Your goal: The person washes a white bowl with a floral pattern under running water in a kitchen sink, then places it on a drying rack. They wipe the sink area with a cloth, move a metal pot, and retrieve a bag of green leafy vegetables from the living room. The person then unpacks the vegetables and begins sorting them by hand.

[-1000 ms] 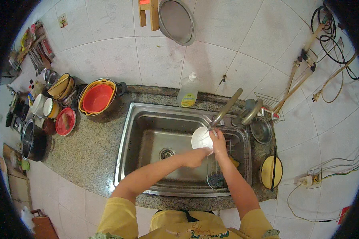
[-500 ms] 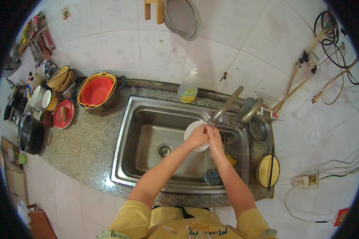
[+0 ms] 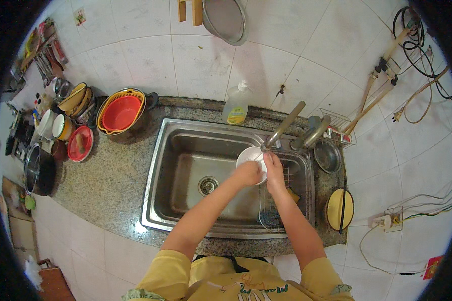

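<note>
A white bowl (image 3: 242,157) is held over the right half of the steel sink (image 3: 186,169), beneath the faucet (image 3: 286,125). My right hand (image 3: 273,169) grips the bowl's right rim, thumb toward the inside. Over the bowl's opening, my left hand (image 3: 249,173) is curled with its knuckles up; its fingertips are hidden, and I cannot make out what they hold, if anything. A thin streak of water seems to fall from the spout into the bowl. Below my right wrist, a wire rack (image 3: 264,203) in the sink carries a dark scouring pad (image 3: 270,217) and a yellow sponge (image 3: 293,194).
Behind the sink stands a clear soap bottle (image 3: 237,104). A pot with a red basin (image 3: 121,113) sits left on the granite counter (image 3: 110,185), near a red plate (image 3: 80,143) and stacked bowls. To the right are a metal bowl (image 3: 327,155) and a yellow round lid (image 3: 338,209).
My left hand has moved from the bowl's right rim to lower over its opening. The bowl has shifted slightly right and up, and my right hand has stayed on its rim.
</note>
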Motion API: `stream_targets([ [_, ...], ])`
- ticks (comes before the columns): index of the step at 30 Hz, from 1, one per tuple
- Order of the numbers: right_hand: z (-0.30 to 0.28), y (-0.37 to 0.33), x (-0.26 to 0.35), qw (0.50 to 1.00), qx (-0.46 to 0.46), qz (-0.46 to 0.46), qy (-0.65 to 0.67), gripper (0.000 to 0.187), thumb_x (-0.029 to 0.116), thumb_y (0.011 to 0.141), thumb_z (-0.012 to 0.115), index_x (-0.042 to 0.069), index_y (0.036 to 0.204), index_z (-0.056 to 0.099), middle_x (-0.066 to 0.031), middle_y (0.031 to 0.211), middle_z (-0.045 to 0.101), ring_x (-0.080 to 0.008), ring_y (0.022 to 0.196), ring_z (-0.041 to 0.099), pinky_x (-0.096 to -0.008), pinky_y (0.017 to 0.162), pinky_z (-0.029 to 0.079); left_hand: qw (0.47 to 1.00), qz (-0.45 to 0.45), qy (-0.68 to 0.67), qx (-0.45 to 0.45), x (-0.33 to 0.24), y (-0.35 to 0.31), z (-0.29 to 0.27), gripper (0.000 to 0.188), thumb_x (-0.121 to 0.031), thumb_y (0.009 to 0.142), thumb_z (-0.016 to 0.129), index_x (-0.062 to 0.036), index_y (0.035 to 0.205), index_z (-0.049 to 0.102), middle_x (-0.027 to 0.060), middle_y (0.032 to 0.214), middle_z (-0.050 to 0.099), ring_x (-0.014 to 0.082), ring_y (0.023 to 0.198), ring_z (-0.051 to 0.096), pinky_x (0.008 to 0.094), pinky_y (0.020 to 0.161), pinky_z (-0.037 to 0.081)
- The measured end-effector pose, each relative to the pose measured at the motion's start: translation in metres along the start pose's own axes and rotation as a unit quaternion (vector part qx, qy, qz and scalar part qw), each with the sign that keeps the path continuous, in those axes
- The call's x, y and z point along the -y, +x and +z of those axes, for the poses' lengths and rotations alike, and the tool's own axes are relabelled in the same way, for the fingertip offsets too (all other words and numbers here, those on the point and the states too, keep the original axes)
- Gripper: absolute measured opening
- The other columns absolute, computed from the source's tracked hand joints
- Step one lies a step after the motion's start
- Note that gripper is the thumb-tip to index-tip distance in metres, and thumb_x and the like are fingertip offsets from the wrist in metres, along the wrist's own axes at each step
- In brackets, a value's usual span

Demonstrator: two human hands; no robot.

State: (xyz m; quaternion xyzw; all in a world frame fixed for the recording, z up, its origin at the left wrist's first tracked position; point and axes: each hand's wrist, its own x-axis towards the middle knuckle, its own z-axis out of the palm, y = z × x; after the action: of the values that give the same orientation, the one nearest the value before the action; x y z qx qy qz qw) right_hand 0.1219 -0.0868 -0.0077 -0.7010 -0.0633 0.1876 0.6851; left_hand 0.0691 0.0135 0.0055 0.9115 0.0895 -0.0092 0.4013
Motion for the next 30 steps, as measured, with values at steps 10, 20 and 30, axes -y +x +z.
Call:
stream_targets([
  [10, 0.002, -0.021, 0.015, 0.996, 0.014, 0.069, 0.048, 0.047, 0.037, 0.083, 0.05, 0.0, 0.112, 0.045, -0.0084, 0.103, 0.052, -0.0152, 0.091, 0.049, -0.0266, 0.078, 0.038, 0.98, 0.058, 0.149, 0.121, 0.002, -0.005, -0.01, 0.018, -0.014, 0.069, 0.052, -0.002, 0.08, 0.06, 0.0181, 0.076, 0.059, 0.0329, 0.074, 0.057, 0.0402, 0.064, 0.044],
  [20, -0.012, -0.009, -0.003, 0.995, 0.055, 0.062, 0.061, 0.041, 0.037, 0.083, 0.05, 0.002, 0.105, 0.048, -0.0049, 0.094, 0.054, -0.0143, 0.083, 0.052, -0.0283, 0.069, 0.043, 0.988, -0.013, 0.031, 0.15, -0.016, -0.004, -0.009, 0.017, -0.011, 0.072, 0.051, 0.0003, 0.081, 0.059, 0.0177, 0.081, 0.059, 0.0325, 0.073, 0.059, 0.0382, 0.064, 0.047],
  [30, -0.007, -0.016, -0.013, 0.99, 0.055, 0.112, 0.067, 0.046, 0.041, 0.082, 0.05, 0.003, 0.106, 0.046, -0.0063, 0.096, 0.052, -0.0158, 0.082, 0.05, -0.0291, 0.064, 0.041, 0.949, -0.052, -0.154, 0.27, 0.008, -0.002, 0.006, 0.017, -0.015, 0.079, 0.047, 0.0001, 0.08, 0.055, 0.0108, 0.072, 0.059, 0.0204, 0.063, 0.058, 0.0314, 0.057, 0.045],
])
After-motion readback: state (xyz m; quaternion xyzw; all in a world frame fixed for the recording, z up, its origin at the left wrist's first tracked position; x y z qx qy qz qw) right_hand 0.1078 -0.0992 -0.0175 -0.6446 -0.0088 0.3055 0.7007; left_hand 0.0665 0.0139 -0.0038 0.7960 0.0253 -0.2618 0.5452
